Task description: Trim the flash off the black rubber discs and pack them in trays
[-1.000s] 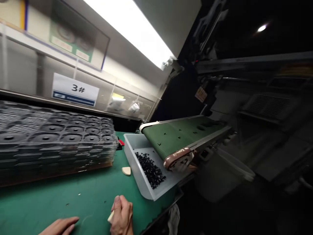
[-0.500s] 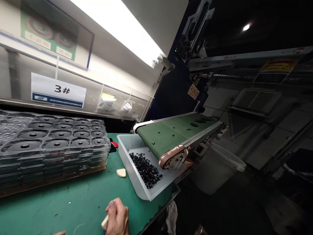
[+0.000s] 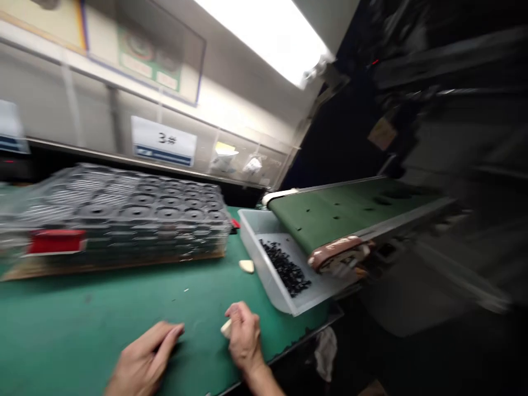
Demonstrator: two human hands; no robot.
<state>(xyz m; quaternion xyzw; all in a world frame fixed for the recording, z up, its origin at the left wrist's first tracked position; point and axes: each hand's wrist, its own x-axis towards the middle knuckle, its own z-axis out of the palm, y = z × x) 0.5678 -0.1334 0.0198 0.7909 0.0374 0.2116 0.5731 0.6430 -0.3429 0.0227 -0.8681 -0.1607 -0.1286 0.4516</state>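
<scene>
My right hand (image 3: 244,336) rests on the green mat (image 3: 82,313), its fingers shut on a small cream wedge (image 3: 226,329) whose tip shows beside the fingers. My left hand (image 3: 144,358) lies to its left on the mat, fingers loosely together and holding nothing. A second cream wedge (image 3: 246,266) lies farther up the mat, next to a white plastic bin (image 3: 256,242). Small black parts (image 3: 284,268) are heaped in the bin. A tall stack of clear plastic trays (image 3: 119,214) with round recesses sits on the far left of the mat.
A green conveyor belt (image 3: 346,214) ends above the bin. A red label (image 3: 56,241) sits on the front of the tray stack. A "3#" sign (image 3: 164,141) hangs behind the stack. The mat's front edge runs beside my right wrist, with a crumpled cloth (image 3: 325,353) below it.
The view has swung, so the stack and bin sit farther right and smaller. My left hand has come much farther into view. My right hand still holds the wedge.
</scene>
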